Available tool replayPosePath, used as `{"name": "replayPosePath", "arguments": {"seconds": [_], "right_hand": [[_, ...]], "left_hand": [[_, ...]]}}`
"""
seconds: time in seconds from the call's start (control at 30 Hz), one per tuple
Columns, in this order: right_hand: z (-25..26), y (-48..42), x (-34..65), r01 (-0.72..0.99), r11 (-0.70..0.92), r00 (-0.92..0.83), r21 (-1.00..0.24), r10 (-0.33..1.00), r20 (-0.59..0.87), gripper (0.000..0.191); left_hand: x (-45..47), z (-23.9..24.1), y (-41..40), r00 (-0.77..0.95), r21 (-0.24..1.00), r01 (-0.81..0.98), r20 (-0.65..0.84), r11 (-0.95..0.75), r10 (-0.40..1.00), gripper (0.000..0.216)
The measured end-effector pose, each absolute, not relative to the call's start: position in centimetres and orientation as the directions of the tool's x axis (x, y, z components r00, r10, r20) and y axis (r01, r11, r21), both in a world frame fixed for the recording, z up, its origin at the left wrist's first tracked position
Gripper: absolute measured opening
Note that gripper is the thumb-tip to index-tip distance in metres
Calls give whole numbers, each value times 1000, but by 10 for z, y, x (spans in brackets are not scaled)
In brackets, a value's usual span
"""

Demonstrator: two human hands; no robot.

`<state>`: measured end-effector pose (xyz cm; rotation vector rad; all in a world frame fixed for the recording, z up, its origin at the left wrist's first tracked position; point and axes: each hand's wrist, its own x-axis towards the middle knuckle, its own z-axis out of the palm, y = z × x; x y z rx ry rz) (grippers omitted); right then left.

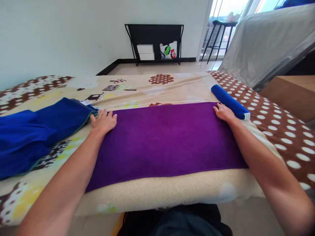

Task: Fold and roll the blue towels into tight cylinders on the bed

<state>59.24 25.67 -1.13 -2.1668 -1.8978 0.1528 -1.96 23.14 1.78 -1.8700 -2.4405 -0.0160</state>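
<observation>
A purple towel [167, 141] lies spread flat across the blanket in front of me, its long sides running left to right. My left hand [103, 121] rests on its far left corner with the fingers spread. At the far right corner, my right hand [223, 112] lies on the cloth, fingers stretched out. Just beyond that hand is a rolled blue towel [228, 100] with a white tag. Left of my left hand sits a loose, rumpled blue towel [46, 131] with a green edge, close to my fingertips.
The patterned blanket [192, 90] covers the surface under the towels, with a brown polka-dot border. A cardboard box [290, 91] and a plastic-covered piece of furniture [275, 42] stand at the right. Against the far wall is a black rack [155, 34] holding white boxes.
</observation>
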Motion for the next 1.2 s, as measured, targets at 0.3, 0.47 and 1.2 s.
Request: {"name": "replayPosePath", "arguments": {"seconds": [0.3, 0.47, 1.2], "right_hand": [[-6, 132, 392, 795, 572, -544, -204, 820, 179, 63], [13, 4, 370, 404, 871, -856, -279, 468, 220, 65], [8, -40, 351, 664, 743, -654, 85, 522, 547, 36]], "left_hand": [[192, 13, 252, 318, 126, 941, -5, -315, 948, 56], [214, 10, 268, 282, 158, 943, 85, -293, 956, 52], [229, 12, 305, 99, 282, 946, 212, -158, 972, 17]]}}
